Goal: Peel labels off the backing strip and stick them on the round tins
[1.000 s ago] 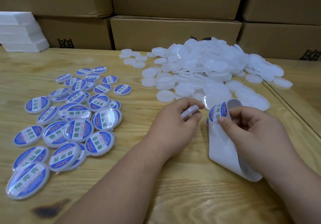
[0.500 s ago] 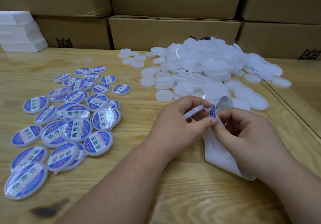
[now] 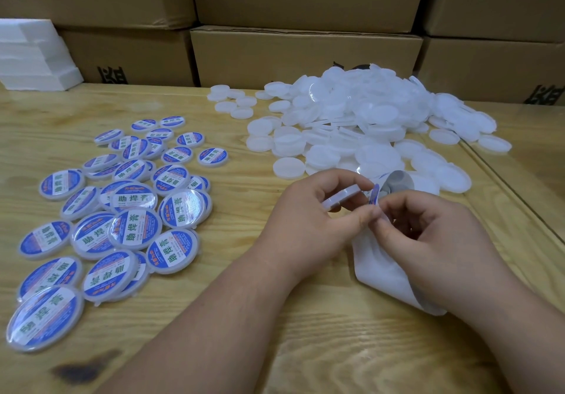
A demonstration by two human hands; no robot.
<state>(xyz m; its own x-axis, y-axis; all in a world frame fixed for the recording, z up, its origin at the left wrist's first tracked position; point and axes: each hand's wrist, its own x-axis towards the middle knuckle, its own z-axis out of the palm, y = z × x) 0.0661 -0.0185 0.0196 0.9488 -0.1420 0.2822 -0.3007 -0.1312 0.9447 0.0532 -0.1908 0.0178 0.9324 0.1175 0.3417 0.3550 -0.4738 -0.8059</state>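
My left hand (image 3: 308, 219) grips a plain white round tin (image 3: 342, 197) edge-on between fingers and thumb. Right beside it my right hand (image 3: 428, 240) pinches the white backing strip (image 3: 379, 268), which curls down onto the table under that hand. A blue round label (image 3: 374, 194) stands edge-on at the strip's top, between the two thumbs, next to the tin's rim. A heap of unlabelled white tins (image 3: 367, 118) lies behind the hands. Several labelled blue tins (image 3: 134, 225) are spread at the left.
The wooden table (image 3: 244, 332) has a seam running along its right side. Cardboard boxes (image 3: 305, 54) are stacked along the back edge. A white foam block (image 3: 33, 57) sits at the back left corner. A dark scorch mark (image 3: 85, 369) marks the near left.
The label, face-on a second ago, has turned edge-on. My left hand has brought the tin right up against it, and both thumbs now meet at the strip's top.
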